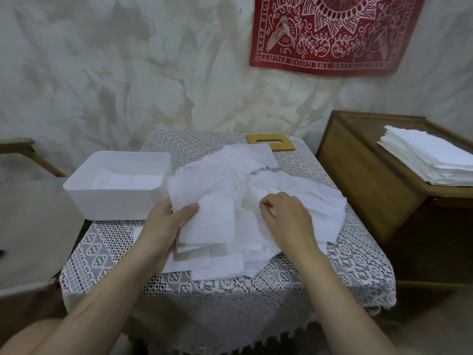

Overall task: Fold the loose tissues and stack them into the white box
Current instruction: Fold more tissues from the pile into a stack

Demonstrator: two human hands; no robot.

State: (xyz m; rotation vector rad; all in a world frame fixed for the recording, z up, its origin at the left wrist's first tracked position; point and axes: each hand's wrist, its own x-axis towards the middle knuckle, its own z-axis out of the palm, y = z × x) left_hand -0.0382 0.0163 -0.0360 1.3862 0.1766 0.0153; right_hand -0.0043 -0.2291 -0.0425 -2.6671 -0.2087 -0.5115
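On the small table draped in a white lace cloth [281, 272], a pile of loose white paper tissues [294, 185] is spreading across the middle and reaching close to the right edge. At the table's left edge, an open white plastic rectangular box [115, 203] is sitting just beside the pile, and a flat white tissue layer [120, 179] is lying inside it.

The left hand [166, 221] is pinching 1 rectangular sheet [212, 216] at its left side, thumb on top and fingers underneath. The right hand [286, 216] is resting knuckles-up on the pile with its fingers curling down into the paper; whether they are gripping a sheet cannot be told.

Behind the pile, a tan wooden lid with a slot [271, 142] is lying at the far edge, partly under a tissue. A red patterned cloth [332, 34] is hanging on the wall, its border reading "KEEP FIGH…" up the left side and "…THE GOOD FIGHT" upside down along the bottom.

Bare lace is showing along the near edge in front of the pile and at the near left corner. To the right, a brown wooden cabinet [358, 175] is standing close to the table, carrying a neat stack of white tissues [430, 160].
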